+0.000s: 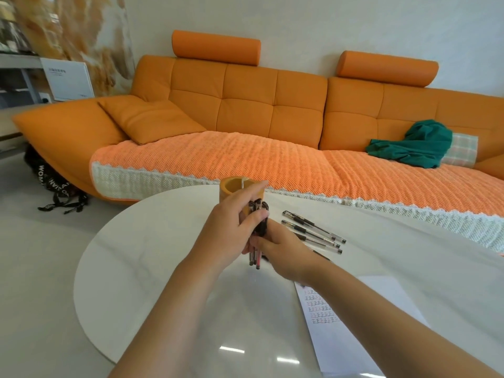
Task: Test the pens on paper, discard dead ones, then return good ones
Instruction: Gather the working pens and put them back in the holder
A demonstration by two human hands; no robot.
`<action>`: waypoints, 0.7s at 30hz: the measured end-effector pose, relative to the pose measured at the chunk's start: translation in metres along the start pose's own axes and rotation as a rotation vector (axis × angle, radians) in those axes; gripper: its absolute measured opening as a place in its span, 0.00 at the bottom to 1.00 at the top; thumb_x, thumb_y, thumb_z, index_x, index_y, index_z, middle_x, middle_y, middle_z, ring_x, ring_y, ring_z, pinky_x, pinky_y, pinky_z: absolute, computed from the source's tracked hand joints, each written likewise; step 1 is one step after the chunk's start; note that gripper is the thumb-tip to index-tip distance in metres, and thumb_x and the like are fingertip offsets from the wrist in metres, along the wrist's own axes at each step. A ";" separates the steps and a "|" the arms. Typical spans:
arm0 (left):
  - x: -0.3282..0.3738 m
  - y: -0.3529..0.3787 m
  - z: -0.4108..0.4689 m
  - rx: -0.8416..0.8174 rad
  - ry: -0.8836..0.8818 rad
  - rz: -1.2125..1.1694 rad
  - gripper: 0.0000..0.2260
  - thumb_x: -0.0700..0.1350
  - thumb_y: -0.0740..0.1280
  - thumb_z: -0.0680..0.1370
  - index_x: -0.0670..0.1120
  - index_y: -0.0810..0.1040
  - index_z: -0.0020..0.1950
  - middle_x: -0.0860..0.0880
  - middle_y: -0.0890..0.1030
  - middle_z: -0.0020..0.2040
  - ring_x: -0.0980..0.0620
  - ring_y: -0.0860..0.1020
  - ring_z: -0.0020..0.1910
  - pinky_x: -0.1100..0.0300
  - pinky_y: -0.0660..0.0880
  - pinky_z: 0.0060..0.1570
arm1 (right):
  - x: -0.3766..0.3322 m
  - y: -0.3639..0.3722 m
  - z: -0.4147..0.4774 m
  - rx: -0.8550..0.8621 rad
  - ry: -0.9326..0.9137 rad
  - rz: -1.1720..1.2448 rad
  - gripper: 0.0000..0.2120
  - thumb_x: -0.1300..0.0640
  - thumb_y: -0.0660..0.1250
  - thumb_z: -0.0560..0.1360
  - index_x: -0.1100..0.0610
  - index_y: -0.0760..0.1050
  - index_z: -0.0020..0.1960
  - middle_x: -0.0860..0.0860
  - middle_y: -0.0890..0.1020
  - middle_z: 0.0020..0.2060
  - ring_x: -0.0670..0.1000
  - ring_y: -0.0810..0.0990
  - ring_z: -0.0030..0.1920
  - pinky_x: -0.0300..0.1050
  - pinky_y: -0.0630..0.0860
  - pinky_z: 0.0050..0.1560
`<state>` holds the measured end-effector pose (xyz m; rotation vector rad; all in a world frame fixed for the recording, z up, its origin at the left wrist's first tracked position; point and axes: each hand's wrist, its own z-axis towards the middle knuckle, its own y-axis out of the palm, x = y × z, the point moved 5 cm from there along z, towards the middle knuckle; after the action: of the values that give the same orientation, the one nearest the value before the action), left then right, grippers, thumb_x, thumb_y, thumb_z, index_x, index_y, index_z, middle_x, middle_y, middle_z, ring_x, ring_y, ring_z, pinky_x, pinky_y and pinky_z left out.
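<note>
A bundle of pens point(257, 227) stands nearly upright above the white table point(152, 257), tips down. My left hand point(231, 230) wraps it from the left and my right hand point(283, 252) closes on it from the right. Just behind my hands sits an orange pen holder point(231, 190). To the right, several capped pens point(313, 231) lie side by side on the table. A sheet of paper point(354, 323) with rows of written marks lies at the near right, partly under my right forearm.
An orange sofa point(245, 118) with a knitted cover runs behind the table. A green cloth point(414, 144) lies on its right seat. A black bag point(54, 186) sits on the floor at the left. The table's curved edge falls off to the left.
</note>
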<state>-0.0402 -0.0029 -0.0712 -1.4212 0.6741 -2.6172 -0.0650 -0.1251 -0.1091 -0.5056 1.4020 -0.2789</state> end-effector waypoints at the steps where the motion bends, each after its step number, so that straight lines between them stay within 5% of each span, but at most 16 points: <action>1: -0.001 0.000 -0.001 -0.005 0.007 0.017 0.20 0.46 0.68 0.80 0.62 0.74 0.70 0.45 0.80 0.53 0.47 0.77 0.52 0.66 0.76 0.42 | 0.001 0.002 0.000 0.006 -0.002 -0.009 0.09 0.65 0.57 0.82 0.60 0.74 0.58 0.57 0.83 0.50 0.53 0.82 0.52 0.54 0.79 0.58; 6: -0.009 0.001 -0.002 -0.034 -0.013 0.055 0.15 0.46 0.69 0.80 0.61 0.79 0.65 0.64 0.75 0.43 0.56 0.77 0.41 0.64 0.78 0.46 | 0.003 0.003 -0.001 0.019 -0.002 0.010 0.10 0.65 0.58 0.82 0.58 0.73 0.59 0.57 0.82 0.52 0.53 0.82 0.54 0.52 0.79 0.59; 14: -0.011 -0.009 0.007 0.072 -0.012 0.093 0.21 0.53 0.64 0.81 0.61 0.67 0.75 0.60 0.73 0.59 0.63 0.74 0.41 0.67 0.71 0.44 | -0.014 -0.014 0.012 0.088 -0.008 0.011 0.09 0.66 0.60 0.80 0.57 0.77 0.53 0.55 0.85 0.45 0.53 0.84 0.48 0.54 0.80 0.56; 17: -0.027 -0.025 0.011 0.168 -0.076 0.215 0.22 0.54 0.63 0.82 0.60 0.63 0.76 0.55 0.69 0.64 0.58 0.74 0.55 0.62 0.73 0.52 | -0.034 -0.039 0.029 0.224 -0.048 0.078 0.10 0.66 0.59 0.81 0.56 0.76 0.52 0.56 0.84 0.45 0.57 0.83 0.48 0.53 0.79 0.55; 21: -0.049 -0.015 0.013 0.041 -0.203 0.326 0.27 0.56 0.61 0.82 0.60 0.57 0.79 0.54 0.57 0.76 0.49 0.59 0.76 0.51 0.67 0.66 | -0.057 -0.065 0.064 0.411 -0.111 0.233 0.09 0.66 0.57 0.83 0.56 0.72 0.57 0.54 0.82 0.44 0.53 0.83 0.46 0.50 0.79 0.52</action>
<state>-0.0005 0.0201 -0.0966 -1.4041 0.7490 -2.1948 -0.0046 -0.1436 -0.0224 -0.0174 1.2393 -0.3341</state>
